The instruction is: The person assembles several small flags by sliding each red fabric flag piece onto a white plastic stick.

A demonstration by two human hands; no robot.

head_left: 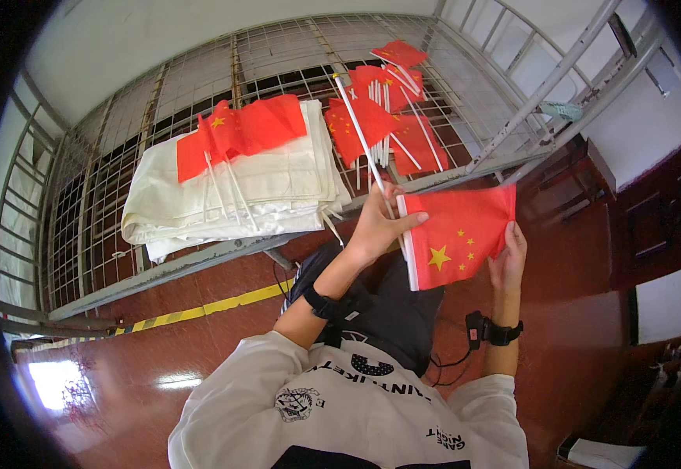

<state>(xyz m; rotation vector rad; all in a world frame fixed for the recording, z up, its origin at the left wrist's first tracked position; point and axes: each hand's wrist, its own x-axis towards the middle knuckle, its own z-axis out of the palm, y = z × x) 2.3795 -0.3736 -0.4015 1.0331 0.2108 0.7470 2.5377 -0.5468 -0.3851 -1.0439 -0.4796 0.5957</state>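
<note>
The left hand (376, 228) was closed round a white flagpole (365, 143), its thumb laid on the hoist edge of a small Chinese national flag (459, 234); that grip seemed to steady pole and edge together. The right hand (508, 254), apart from the left, pinched the flag's outer edge, apparently keeping the cloth spread in front of the lap. Whether pole and hoist were joined could not be told. On the wire-mesh bed frame (157, 279), folded white cloth (170, 205) bore another flag (254, 129), probably as a flat backing; beside it, loose hand flags (418, 144) lay heaped, seemingly within reach.
</note>
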